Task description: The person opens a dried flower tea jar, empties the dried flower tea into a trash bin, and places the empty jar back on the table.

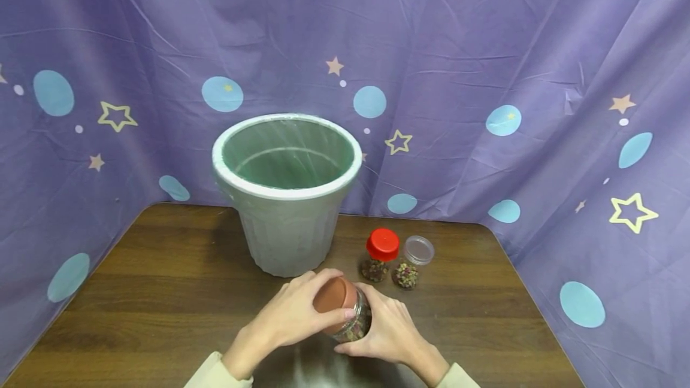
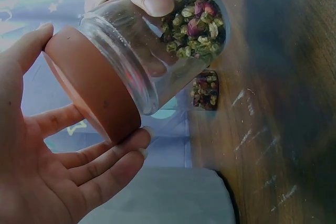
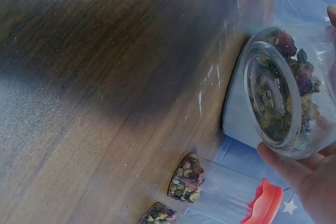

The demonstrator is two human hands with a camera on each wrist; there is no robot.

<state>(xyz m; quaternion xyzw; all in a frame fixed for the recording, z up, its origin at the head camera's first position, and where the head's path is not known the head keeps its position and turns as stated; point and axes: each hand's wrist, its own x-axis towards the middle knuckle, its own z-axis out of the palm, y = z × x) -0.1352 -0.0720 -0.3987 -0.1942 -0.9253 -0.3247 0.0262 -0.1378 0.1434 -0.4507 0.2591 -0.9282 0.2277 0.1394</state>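
Note:
Between both hands a clear jar is held tilted above the table, with dried flower buds gathered toward its base. A brown-orange lid sits on the jar's mouth. My left hand grips that lid, thumb on one side and fingers around the other. The jar's body is held by my right hand, thumb and fingers on opposite sides. Just beyond the right hand stand a jar with a red lid and a jar with a clear lid, both with dried buds at the bottom.
A large grey-green plastic pot with a pale rim stands behind the left hand. The brown wooden table has light scuff marks. A purple curtain with stars and blue dots hangs behind and along both sides.

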